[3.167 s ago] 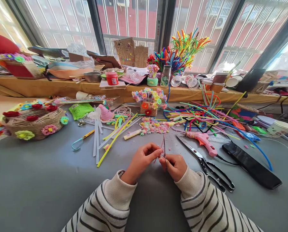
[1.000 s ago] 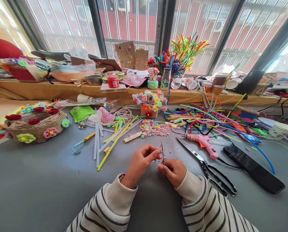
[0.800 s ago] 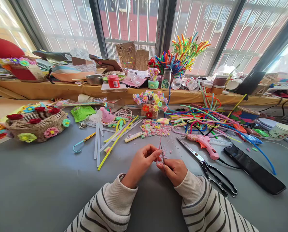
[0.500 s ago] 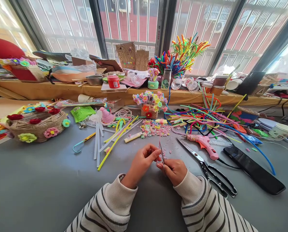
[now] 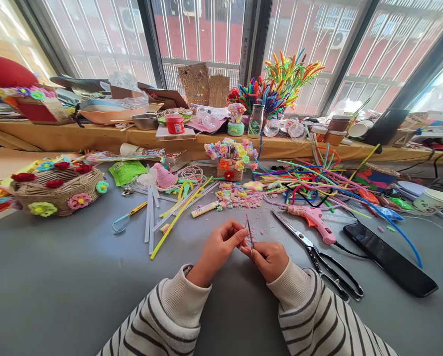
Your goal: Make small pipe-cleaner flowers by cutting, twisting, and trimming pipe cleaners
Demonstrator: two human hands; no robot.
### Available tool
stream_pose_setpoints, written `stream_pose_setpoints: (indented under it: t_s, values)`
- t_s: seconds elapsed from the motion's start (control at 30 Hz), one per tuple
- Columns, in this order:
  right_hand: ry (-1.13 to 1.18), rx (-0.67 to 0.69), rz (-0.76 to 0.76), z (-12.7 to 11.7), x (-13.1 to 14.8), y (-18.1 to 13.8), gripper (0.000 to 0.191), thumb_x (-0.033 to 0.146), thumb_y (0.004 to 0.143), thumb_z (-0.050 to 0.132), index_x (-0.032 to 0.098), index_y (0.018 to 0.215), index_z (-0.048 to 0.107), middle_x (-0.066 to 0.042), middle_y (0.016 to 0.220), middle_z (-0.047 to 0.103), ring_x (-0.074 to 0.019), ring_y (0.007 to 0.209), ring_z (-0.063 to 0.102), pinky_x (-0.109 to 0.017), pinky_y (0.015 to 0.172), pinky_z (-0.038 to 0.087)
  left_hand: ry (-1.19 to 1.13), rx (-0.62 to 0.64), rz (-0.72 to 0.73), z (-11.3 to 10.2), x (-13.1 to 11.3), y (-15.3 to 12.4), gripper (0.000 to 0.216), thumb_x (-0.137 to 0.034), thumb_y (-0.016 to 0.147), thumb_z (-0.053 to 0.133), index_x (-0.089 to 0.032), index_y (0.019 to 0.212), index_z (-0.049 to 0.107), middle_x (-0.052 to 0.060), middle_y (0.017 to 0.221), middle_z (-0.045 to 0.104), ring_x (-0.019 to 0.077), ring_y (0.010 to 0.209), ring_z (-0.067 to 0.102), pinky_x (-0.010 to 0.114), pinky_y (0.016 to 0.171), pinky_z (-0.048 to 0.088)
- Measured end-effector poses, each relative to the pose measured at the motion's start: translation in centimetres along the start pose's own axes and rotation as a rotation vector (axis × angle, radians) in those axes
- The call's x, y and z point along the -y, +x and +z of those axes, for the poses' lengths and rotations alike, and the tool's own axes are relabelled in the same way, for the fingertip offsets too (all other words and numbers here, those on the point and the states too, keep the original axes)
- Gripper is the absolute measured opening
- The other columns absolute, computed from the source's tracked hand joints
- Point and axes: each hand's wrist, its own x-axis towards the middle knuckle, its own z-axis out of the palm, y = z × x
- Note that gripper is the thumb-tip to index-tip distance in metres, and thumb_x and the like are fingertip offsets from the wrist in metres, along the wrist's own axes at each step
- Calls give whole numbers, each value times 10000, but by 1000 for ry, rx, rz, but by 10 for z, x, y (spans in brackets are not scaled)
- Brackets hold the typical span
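My left hand is closed in a pinch on a thin pink strand, whose short end sticks up past the fingertips. My right hand wraps round small scissors; their slim dark blades point up beside the strand, while the handles are hidden in the fingers. Both hands nearly meet above the grey table. Just beyond them lies a heap of pastel clippings, with pink scraps scattered below it. Large scissors with black handles rest to the right of my right hand.
A pink glue gun and a black phone lie right. Left are yellow stems, clear glue sticks and a woven basket. A flower box and loose pipe cleaners stand farther back.
The pink strand that reached up from my fingers toward the clippings now shows only a short end. Both hands stay in nearly the same place.
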Motion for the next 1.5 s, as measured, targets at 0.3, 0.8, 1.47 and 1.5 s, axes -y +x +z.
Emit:
stream_pose_setpoints:
  t_s: [0.3, 0.8, 1.47, 1.5]
  values:
    - [22, 98, 74, -3, 3, 0, 485, 490, 738, 310, 145, 422, 439, 32, 372, 368, -55, 366, 319, -189, 395, 244, 36, -35, 38, -1, -1, -1, 170, -309, 702, 461, -148, 647, 449, -36, 542, 450, 66, 531, 416, 185, 533, 348]
    - [-3, 47, 32, -1, 1, 0, 449, 475, 744, 301, 155, 446, 405, 34, 418, 337, -65, 401, 299, -199, 414, 218, 40, -26, 50, 0, 3, -1, 172, -313, 700, 460, -144, 668, 455, -32, 547, 453, 73, 526, 431, 193, 536, 361]
    - [47, 56, 42, -2, 2, 1, 441, 481, 725, 344, 151, 444, 427, 46, 391, 314, -54, 369, 272, -193, 388, 207, 66, 7, 55, 0, 3, 1, 170, -311, 697, 462, -146, 659, 463, -35, 546, 459, 72, 526, 428, 193, 535, 356]
    - [36, 47, 37, -2, 2, 1, 439, 472, 730, 342, 151, 442, 429, 45, 394, 314, -54, 370, 269, -194, 390, 207, 60, 5, 53, 0, 3, 1, 170, -312, 698, 461, -146, 663, 461, -34, 547, 460, 73, 528, 430, 195, 537, 357]
